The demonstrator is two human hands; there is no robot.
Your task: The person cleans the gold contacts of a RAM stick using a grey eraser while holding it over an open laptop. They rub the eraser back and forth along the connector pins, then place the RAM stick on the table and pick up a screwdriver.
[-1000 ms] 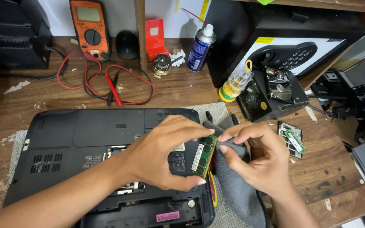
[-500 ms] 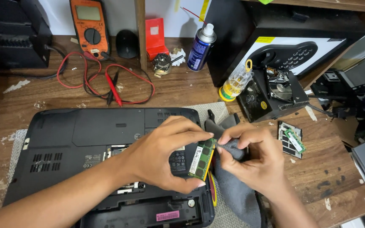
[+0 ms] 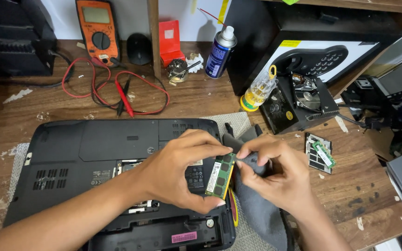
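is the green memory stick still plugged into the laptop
No, the left hand pinches the green memory stick above the laptop, while the right hand presses a grey cloth against it.

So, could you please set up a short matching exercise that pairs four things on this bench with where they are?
Things:
1. memory module
2. grey cloth
3. multimeter
4. spray can

Places:
A. at the back wall, left of the wooden post
B. pinched in the left hand over the upturned laptop
C. upright beside the black safe
D. held in the right hand, against the module's edge

Pairs: 1-B, 2-D, 3-A, 4-C
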